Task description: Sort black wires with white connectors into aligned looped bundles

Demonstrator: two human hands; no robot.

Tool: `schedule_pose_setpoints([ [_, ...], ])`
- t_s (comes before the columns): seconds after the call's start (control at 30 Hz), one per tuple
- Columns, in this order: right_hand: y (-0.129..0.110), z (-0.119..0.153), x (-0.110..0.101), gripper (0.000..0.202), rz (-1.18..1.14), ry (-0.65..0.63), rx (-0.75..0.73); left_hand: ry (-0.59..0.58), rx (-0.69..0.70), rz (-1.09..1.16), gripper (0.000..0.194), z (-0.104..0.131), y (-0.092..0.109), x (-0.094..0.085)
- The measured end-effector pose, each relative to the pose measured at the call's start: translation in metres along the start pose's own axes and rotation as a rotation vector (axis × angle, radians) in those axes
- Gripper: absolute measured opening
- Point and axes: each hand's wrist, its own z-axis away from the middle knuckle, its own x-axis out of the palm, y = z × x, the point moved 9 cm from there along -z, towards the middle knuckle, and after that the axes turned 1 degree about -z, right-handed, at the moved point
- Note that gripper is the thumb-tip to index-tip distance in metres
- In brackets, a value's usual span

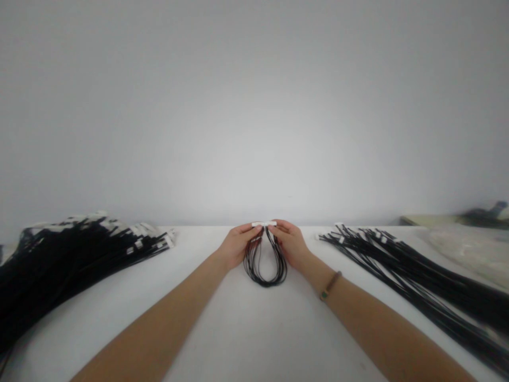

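Note:
Near the far side of the white table, a looped bundle of thin black cables (267, 283) hangs down from a row of white connectors (264, 224). My left hand (237, 245) pinches the connectors at their left end, thumb in front. At the right end my right hand (290, 243) is closed on them in the same way. Between the two hands the cable ends meet at the connectors, and the loop droops below towards me. Fingers behind the connectors are mostly hidden.
A large pile of black cables (59, 260) with white ends lies at the left. Other black cables (413, 270) fan out at the right, beside a clear plastic bag (473, 252). A blurred dark object (483, 214) is at the far right. Behind stands a pale wall (262, 116).

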Motion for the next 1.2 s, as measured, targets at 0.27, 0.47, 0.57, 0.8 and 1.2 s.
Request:
schedule_pose_setpoints([
  [0.27, 0.0008, -0.0006, -0.0008, 0.029, 0.001, 0.005, 0.002, -0.007, -0.003, 0.016, 0.022, -0.0001, 0.0005, 0.0007],
  [0.47, -0.0008, 0.0009, 0.0005, 0.029, -0.010, 0.011, 0.021, -0.004, -0.006, 0.019, 0.022, 0.0000, -0.0001, -0.0001],
  [0.57, -0.0016, 0.0011, 0.0015, 0.026, -0.020, -0.001, 0.011, -0.002, -0.005, 0.015, 0.022, -0.0001, -0.0005, -0.0005],
  [0.8, -0.0004, 0.0004, 0.0010, 0.028, -0.019, -0.005, 0.005, -0.007, -0.010, 0.020, 0.022, 0.0004, 0.0000, 0.0009],
  [1.2, -0.0006, 0.0016, 0.0007, 0.029, 0.015, -0.004, 0.014, 0.016, -0.003, 0.030, 0.021, 0.0006, 0.0008, 0.0000],
])
